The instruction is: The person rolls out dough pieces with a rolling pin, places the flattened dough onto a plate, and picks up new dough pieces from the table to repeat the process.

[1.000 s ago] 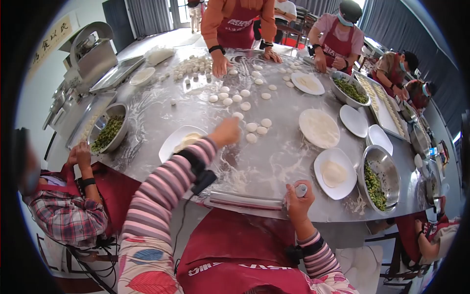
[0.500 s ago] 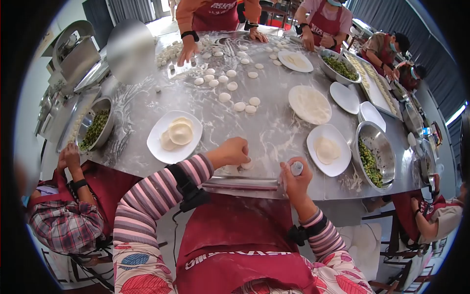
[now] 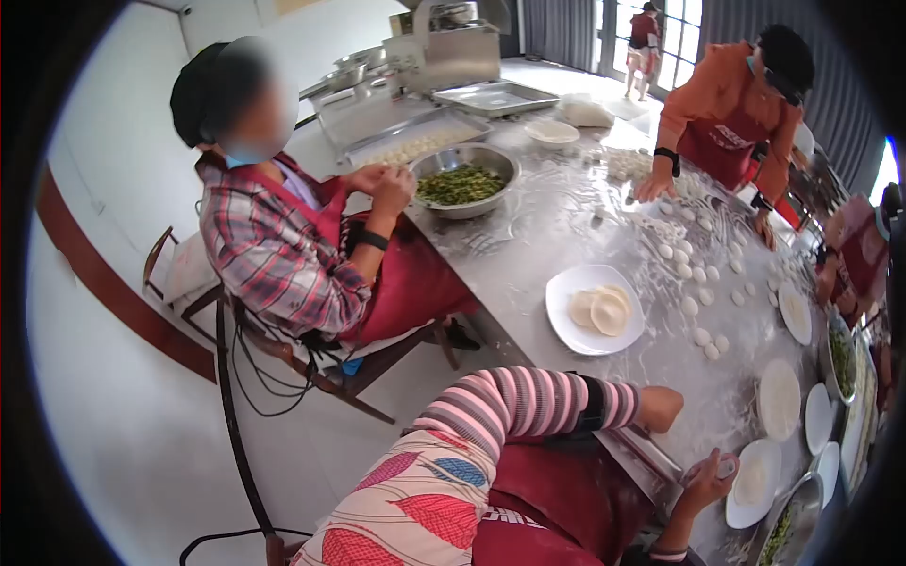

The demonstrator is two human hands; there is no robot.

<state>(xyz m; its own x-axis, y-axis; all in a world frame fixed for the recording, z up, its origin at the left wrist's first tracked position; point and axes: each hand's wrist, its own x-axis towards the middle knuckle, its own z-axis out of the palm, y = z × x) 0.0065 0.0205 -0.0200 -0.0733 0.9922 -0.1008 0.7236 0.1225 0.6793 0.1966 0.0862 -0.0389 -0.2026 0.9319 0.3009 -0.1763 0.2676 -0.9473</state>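
My left hand is closed low over the steel table's near edge, its fingertips turned away and hidden. Whatever lies under those fingers cannot be seen now. My right hand is wrapped round what looks like a rolling pin, of which only the pale round end shows. Just beyond that hand lies a white plate with a rolled dough wrapper. Ahead of my left arm, another white plate carries several flat dough wrappers.
Flattened dough pieces are scattered across the floured table. A steel bowl of chopped green filling stands by a seated co-worker on the left. Another filling bowl is at lower right. A person in orange works opposite.
My view has swung left, bringing the seated co-worker fully into sight. Earlier a small dough round showed at my left fingertips; now it is hidden. My right hand still holds the pin.
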